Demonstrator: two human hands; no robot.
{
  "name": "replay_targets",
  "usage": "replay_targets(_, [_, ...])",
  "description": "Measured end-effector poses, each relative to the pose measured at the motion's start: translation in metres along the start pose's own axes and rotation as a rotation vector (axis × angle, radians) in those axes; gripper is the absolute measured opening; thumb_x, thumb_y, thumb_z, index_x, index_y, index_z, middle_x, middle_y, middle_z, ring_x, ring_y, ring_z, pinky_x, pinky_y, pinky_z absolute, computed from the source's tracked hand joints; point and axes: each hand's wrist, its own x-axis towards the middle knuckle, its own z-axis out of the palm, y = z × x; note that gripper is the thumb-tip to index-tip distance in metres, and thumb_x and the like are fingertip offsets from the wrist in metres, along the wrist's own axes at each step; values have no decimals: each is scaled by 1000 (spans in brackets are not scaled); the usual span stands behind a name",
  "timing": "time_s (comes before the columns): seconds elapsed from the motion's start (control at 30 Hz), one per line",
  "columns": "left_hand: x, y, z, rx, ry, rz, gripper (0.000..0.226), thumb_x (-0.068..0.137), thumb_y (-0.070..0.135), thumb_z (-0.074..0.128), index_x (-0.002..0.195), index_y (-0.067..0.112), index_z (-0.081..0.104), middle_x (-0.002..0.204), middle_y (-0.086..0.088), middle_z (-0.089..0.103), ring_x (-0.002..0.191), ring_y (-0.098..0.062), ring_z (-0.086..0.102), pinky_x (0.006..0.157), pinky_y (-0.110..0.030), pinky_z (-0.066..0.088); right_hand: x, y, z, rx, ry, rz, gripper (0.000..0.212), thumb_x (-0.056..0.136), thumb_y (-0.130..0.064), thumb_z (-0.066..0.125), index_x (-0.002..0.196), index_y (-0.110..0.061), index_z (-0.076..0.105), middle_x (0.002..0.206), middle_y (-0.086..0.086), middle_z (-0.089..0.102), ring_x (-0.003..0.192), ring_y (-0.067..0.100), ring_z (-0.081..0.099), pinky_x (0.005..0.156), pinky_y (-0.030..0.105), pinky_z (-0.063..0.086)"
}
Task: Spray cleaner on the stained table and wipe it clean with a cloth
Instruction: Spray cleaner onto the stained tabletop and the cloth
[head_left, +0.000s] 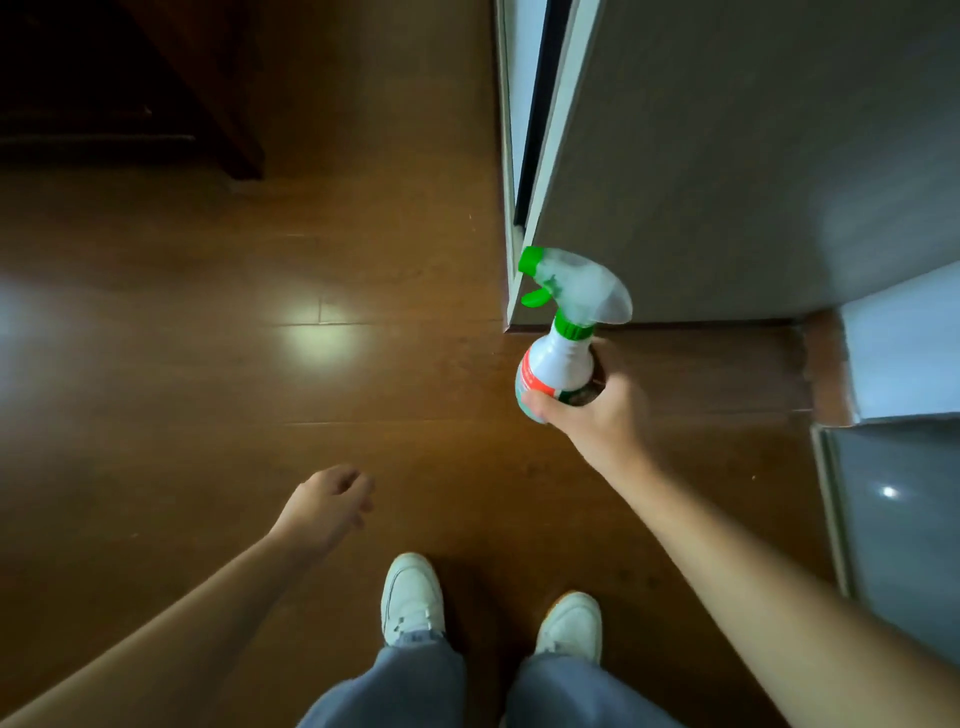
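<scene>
upright, spray bottle (558, 364), nozzle pointing left

I stand on a brown wooden floor (208, 312) with a bright patch of glare (324, 332). Dark wooden furniture (208, 78) stands far left. A tall grey panel (727, 156) rises on my right, a black strip (537, 104) along its left edge. A glossy grey surface (898, 509) lies near right.
</scene>
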Motion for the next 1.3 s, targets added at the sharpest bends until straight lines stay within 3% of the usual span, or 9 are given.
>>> replay_targets(0.1, [-85,14,-48,-66,40,-56,26,100,28,51,89,16,72,83,-1,76,74,-22,73,75,-41,61,-46,-89,-47,-4,-44,-47,66,60,-52,85,118,-32,59,110,-10,66,100,7,64,78,21,55])
replay_targets(0.23, [-211,38,-109,-108,81,-89,29,102,30,50,89,16,72,84,-3,75,75,-22,70,72,-38,58,-108,-201,-111,-41,-67,-56,69,59,-55,84,120,-31,60,114,-10,63,101,9,63,83,35,57])
replay_targets(0.37, [-331,54,-146,-190,104,-101,33,103,32,49,87,13,70,87,-9,75,74,-23,69,62,-32,51,-169,-293,-165,-38,-121,-112,69,60,-55,85,120,-29,61,112,-9,65,101,9,64,82,31,56])
replay_targets(0.5, [-431,63,-161,-282,184,-79,31,103,32,50,88,12,69,86,-7,75,81,-27,71,69,-35,54,-229,-354,-205,-29,-207,-170,66,62,-48,87,120,-31,60,110,-11,63,100,5,62,77,10,47])
replay_targets(0.6, [-489,50,-157,-353,265,-81,30,103,30,51,88,13,70,83,-5,74,81,-25,71,78,-43,59,-265,-375,-217,-10,-334,-164,65,62,-53,85,119,-35,58,109,-9,65,100,9,63,81,28,55])
replay_targets(0.7, [-536,18,-145,-475,323,-159,26,104,29,50,92,17,70,85,-4,74,82,-23,71,79,-43,59,-291,-391,-216,-24,-503,-151,62,63,-53,85,117,-37,59,108,-9,67,99,12,65,81,43,58])
replay_targets(0.87, [-600,-63,-106,-782,418,-417,23,106,25,46,100,16,67,95,-4,74,89,-23,70,73,-35,56,-316,-415,-188,-105,-713,-216,62,62,-52,84,117,-38,60,113,-10,66,101,10,65,84,42,58])
replay_targets(1.0, [-629,-125,-73,-1017,446,-603,24,105,24,49,100,12,69,96,-11,75,87,-31,73,84,-47,59,-323,-443,-149,-162,-828,-304,60,61,-50,83,115,-38,60,110,-9,67,99,8,65,84,42,58])
replay_targets(1.3, [-632,-205,-82,-1151,441,-798,29,106,22,47,100,4,68,94,-15,73,71,-27,67,58,-33,49,-326,-503,-39,-256,-948,-382,62,63,-47,85,118,-42,56,113,-11,65,100,6,63,83,36,56])
